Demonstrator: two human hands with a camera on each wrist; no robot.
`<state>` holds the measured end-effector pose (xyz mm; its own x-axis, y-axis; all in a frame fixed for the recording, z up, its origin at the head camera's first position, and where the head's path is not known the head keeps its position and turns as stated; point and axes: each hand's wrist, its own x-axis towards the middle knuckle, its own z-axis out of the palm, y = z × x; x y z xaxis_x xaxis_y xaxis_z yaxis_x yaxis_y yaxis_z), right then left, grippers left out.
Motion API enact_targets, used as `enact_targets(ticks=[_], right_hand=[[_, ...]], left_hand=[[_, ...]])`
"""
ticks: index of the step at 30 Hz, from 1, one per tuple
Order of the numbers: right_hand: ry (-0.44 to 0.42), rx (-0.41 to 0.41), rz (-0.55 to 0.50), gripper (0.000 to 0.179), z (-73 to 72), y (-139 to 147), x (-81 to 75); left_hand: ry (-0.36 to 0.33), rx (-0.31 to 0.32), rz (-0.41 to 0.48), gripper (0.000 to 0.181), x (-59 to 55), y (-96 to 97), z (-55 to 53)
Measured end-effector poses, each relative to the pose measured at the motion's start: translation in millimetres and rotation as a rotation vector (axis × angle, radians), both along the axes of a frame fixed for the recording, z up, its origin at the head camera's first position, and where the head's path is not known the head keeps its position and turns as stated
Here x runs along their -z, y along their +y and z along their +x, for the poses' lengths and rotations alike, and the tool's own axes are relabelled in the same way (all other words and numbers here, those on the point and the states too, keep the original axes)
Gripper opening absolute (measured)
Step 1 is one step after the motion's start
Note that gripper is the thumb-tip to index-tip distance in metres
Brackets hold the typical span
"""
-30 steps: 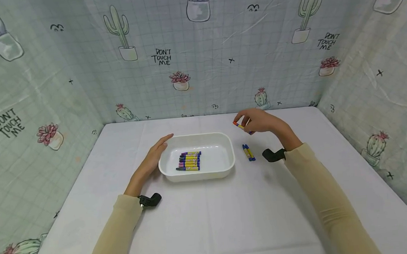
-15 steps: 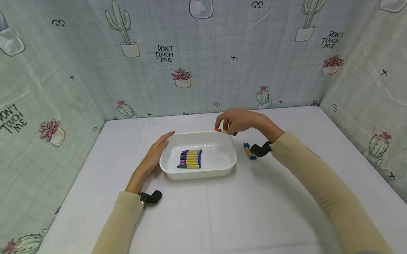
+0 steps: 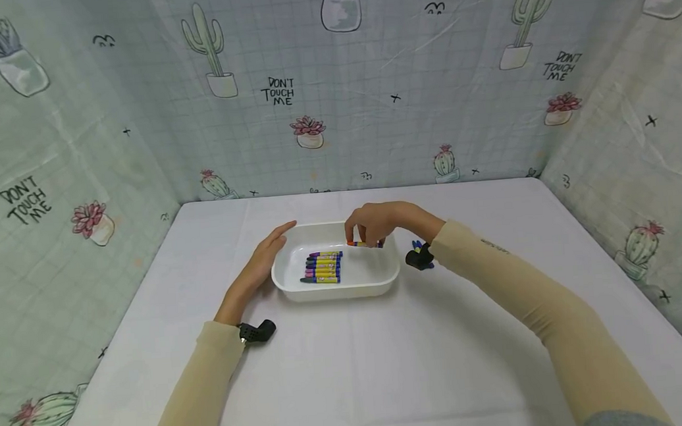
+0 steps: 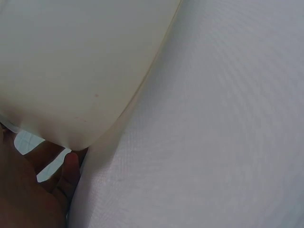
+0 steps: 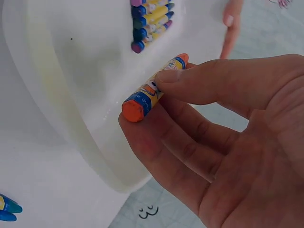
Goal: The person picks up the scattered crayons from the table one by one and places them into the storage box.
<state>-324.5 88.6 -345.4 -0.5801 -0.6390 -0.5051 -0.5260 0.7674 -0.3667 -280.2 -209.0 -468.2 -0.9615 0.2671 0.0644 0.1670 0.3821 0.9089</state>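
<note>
My right hand (image 3: pixel 377 218) is over the back right part of a white tray (image 3: pixel 341 293). It pinches an orange crayon (image 5: pixel 147 92) between thumb and fingers, with the yellow and blue wrapper showing in the right wrist view. Inside the tray, left of that hand, several crayons (image 3: pixel 324 267) lie side by side in a row, their purple, dark and pink tips pointing left. My left hand (image 3: pixel 257 264) rests against the tray's left side, fingers stretched along the rim. In the left wrist view its fingers (image 4: pixel 70 173) touch the tray's edge.
Two crayons, blue and blue-green (image 5: pixel 8 205), lie on the white tablecloth (image 3: pixel 351 364) to the right of the tray, partly hidden by the right wrist camera (image 3: pixel 419 257) in the head view. A cactus-print cloth (image 3: pixel 334 108) hangs behind and at both sides.
My right hand has carried the orange crayon leftward and down, from beyond the tray's right side to over its inside. The left hand stays at the tray's left side.
</note>
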Motion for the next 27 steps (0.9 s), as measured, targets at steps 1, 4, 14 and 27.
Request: enact_targets(ticks=[1, 4, 14, 27], right_hand=[[0.002, -0.005, 0.006, 0.046, -0.5, -1, 1.7], [0.008, -0.023, 0.018, 0.045, -1.6, -6, 5.8], [0.039, 0.014, 0.082, 0.037, -1.6, -21, 12.5], [0.038, 0.045, 0.146, 0.036, -7.1, -28, 24.5]], left_hand=[[-0.004, -0.002, -0.003, 0.049, -0.2, 0.3, -0.4], [-0.016, -0.004, -0.012, 0.049, -0.8, 0.5, -2.1], [-0.054, 0.009, -0.009, 0.051, -31.8, 8.9, 19.8], [-0.049, 0.001, 0.0, 0.05, -28.5, 9.9, 19.4]])
